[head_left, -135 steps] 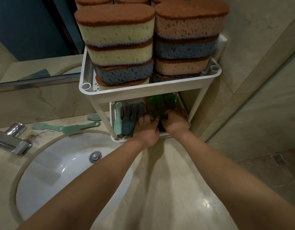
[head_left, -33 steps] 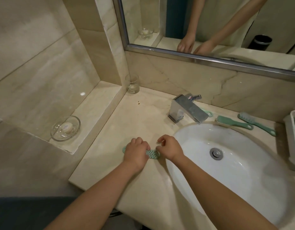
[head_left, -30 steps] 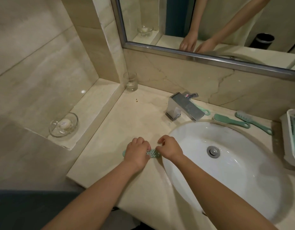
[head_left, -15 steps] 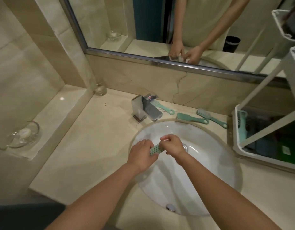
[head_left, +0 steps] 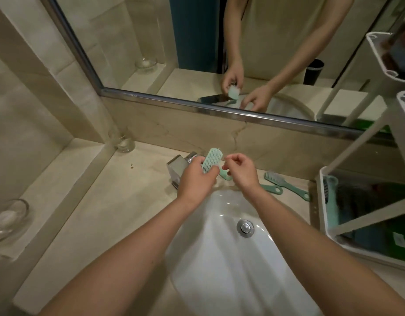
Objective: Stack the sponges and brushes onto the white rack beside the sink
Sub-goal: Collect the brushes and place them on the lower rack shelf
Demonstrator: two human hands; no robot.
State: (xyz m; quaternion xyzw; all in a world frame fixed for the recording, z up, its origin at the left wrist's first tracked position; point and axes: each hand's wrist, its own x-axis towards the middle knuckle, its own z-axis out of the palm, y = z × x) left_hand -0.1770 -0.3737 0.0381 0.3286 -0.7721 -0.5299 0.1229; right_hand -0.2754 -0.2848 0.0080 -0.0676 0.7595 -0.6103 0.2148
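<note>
My left hand (head_left: 194,179) grips a light-green brush (head_left: 211,159) by its handle, bristle head pointing up, above the faucet. My right hand (head_left: 241,173) hovers just right of it with loosely curled fingers and nothing visibly in them, over another green brush (head_left: 224,175) lying behind the basin. Two more green brushes (head_left: 286,184) lie on the counter further right. The white rack (head_left: 322,201) stands at the right edge; its lower tier holds upright brushes (head_left: 331,201) and dark green items. Its upper tier (head_left: 379,55) is mostly cut off.
A chrome faucet (head_left: 177,167) sits behind the white sink basin (head_left: 219,258). A drinking glass (head_left: 123,142) stands in the back-left corner and a glass soap dish (head_left: 5,217) on the left ledge. The mirror (head_left: 197,42) spans the back wall.
Both hands carried the green brush from the left counter over the basin toward the faucet. My right hand has let go; my left hand now holds it alone, head up.
</note>
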